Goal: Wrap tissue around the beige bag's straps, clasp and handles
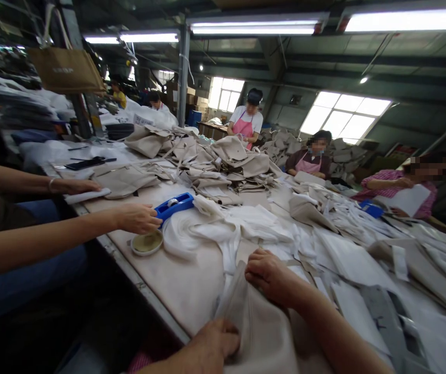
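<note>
A beige cloth bag [262,332] lies over the near table edge in front of me. My left hand [212,347] is at the bottom, fingers curled and closed on the bag's near edge. My right hand [270,276] is closed in a fist on the bag's upper edge, pressing it to the table. White fabric strips [223,228] lie just beyond my right hand.
A co-worker's hand [137,218] on the left touches a blue tape dispenser [176,204] beside a round dish [147,242]; their other hand [75,185] rests by a white roll. Piles of beige bags [223,161] cover the long table [176,280]. Several seated people work at the far side.
</note>
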`<act>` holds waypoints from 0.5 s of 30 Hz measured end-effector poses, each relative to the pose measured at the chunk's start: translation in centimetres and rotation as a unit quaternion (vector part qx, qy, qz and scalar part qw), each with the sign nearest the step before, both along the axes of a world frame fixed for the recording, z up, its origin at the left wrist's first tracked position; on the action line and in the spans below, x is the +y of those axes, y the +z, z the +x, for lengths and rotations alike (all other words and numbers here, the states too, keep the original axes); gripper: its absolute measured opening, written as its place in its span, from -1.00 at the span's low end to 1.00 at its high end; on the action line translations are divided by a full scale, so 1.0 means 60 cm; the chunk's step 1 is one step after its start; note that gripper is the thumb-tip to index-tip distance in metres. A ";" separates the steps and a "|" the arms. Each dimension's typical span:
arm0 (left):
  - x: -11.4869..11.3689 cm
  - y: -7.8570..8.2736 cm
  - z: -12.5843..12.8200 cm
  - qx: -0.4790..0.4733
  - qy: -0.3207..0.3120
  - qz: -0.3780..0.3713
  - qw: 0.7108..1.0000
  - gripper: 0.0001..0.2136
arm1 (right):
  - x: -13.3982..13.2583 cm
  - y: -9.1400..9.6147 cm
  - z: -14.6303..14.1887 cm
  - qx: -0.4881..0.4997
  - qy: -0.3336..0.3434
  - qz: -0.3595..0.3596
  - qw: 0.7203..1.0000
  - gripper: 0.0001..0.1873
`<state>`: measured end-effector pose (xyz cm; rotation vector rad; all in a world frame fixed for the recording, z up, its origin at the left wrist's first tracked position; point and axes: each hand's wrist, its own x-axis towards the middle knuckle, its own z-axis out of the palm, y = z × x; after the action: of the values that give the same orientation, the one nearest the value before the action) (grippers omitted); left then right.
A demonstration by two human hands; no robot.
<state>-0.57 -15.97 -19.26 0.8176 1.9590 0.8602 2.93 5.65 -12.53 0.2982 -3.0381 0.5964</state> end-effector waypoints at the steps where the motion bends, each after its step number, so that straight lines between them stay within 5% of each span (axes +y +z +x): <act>1: -0.001 0.012 -0.002 0.000 -0.020 -0.012 1.000 -0.56 | -0.003 0.004 0.001 -0.005 0.015 -0.011 1.000 -0.73; 4: -0.024 0.059 -0.014 0.036 -0.106 0.013 0.994 -0.45 | 0.004 0.017 0.006 -0.041 0.063 -0.072 0.995 -0.81; 7: -0.047 0.081 -0.023 0.087 -0.134 0.019 0.987 -0.44 | 0.027 0.026 0.016 -0.114 0.045 -0.102 0.987 -0.54; 11: -0.052 0.044 -0.017 0.109 -0.119 0.007 0.987 -0.33 | 0.039 0.027 0.021 -0.181 0.030 -0.079 0.980 -0.41; 15: -0.054 0.001 -0.004 0.094 -0.108 -0.020 0.989 -0.16 | 0.018 0.011 0.011 -0.175 0.039 -0.038 0.983 -0.73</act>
<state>-0.83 -19.24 -19.19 1.0984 1.9974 0.6339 3.58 6.75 -11.85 0.3429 -3.3370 0.8504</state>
